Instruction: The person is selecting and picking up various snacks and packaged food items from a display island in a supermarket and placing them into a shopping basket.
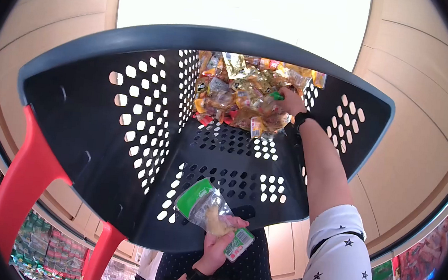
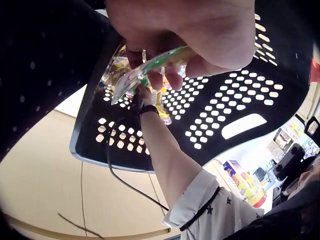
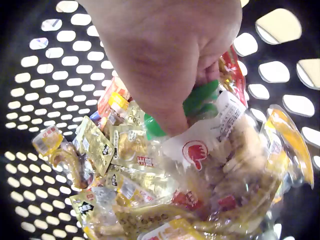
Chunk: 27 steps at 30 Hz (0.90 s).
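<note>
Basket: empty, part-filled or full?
Part-filled. In the head view, packets lie heaped toward the far end of the basket, while nearer the camera its perforated plastic shows bare.

Black perforated basket [image 1: 75,137], heaped snack packets [image 1: 249,91]

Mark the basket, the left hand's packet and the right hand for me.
Basket [image 1: 211,39], head view: its rim, toward the picture's top.
Packet [image 1: 211,211], head view: its clear middle section.
Right hand [image 3: 162,55], right wrist view: middle of the hand.
</note>
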Each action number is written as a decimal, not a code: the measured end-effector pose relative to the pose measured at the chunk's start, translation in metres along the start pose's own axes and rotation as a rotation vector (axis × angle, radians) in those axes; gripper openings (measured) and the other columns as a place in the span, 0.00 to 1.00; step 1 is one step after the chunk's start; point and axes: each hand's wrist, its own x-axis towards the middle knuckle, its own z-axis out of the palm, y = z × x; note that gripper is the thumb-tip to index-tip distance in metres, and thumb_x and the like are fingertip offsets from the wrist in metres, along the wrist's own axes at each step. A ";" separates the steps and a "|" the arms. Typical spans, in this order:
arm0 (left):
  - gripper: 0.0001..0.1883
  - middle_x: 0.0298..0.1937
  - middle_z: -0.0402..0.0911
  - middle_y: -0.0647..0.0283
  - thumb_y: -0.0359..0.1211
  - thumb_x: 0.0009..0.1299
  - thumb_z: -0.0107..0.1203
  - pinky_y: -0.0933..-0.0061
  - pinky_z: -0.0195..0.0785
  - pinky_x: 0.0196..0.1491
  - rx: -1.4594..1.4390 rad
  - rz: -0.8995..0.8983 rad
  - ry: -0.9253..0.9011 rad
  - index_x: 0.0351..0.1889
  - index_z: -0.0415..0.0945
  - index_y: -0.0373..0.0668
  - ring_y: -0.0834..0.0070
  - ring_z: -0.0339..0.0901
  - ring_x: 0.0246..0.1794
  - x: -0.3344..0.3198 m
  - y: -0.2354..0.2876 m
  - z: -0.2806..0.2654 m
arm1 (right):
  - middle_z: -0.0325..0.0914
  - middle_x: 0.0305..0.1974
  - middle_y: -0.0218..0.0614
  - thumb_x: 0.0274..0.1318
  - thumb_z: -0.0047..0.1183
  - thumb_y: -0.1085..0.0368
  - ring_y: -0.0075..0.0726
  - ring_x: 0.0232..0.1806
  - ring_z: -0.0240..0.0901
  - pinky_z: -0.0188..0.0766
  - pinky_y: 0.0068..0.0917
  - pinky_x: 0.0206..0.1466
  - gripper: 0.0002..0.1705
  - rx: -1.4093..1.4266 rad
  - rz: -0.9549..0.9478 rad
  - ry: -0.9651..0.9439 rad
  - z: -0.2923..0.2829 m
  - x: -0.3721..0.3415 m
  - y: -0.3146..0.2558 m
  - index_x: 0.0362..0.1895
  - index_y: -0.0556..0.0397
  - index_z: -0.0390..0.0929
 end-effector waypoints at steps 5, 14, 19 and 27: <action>0.17 0.44 0.70 0.54 0.27 0.60 0.44 0.61 0.56 0.55 -0.032 0.005 -0.036 0.48 0.60 0.38 0.61 0.67 0.50 -0.019 -0.005 0.009 | 0.76 0.33 0.43 0.41 0.55 0.62 0.43 0.37 0.73 0.67 0.33 0.39 0.20 0.109 0.000 -0.041 -0.001 -0.049 -0.007 0.43 0.49 0.71; 0.18 0.45 0.70 0.55 0.26 0.64 0.43 0.67 0.57 0.55 0.116 0.103 -0.187 0.51 0.54 0.39 0.67 0.68 0.49 -0.068 0.036 0.037 | 0.74 0.33 0.49 0.48 0.53 0.61 0.50 0.36 0.72 0.67 0.36 0.40 0.16 0.683 -0.101 0.625 -0.074 -0.230 -0.121 0.41 0.56 0.73; 0.16 0.46 0.70 0.53 0.34 0.69 0.39 0.69 0.62 0.51 0.125 0.074 -0.275 0.51 0.53 0.39 0.66 0.70 0.48 -0.107 0.087 0.069 | 0.74 0.37 0.39 0.39 0.53 0.72 0.44 0.40 0.70 0.65 0.35 0.41 0.15 0.272 -0.672 0.972 -0.131 -0.417 -0.187 0.38 0.54 0.76; 0.25 0.53 0.68 0.58 0.43 0.65 0.42 0.65 0.62 0.53 0.298 0.040 -0.828 0.56 0.57 0.37 0.67 0.67 0.52 -0.200 0.135 0.104 | 0.73 0.40 0.26 0.27 0.54 0.68 0.32 0.37 0.66 0.59 0.26 0.30 0.19 -0.150 -0.884 1.310 -0.123 -0.618 -0.246 0.34 0.48 0.77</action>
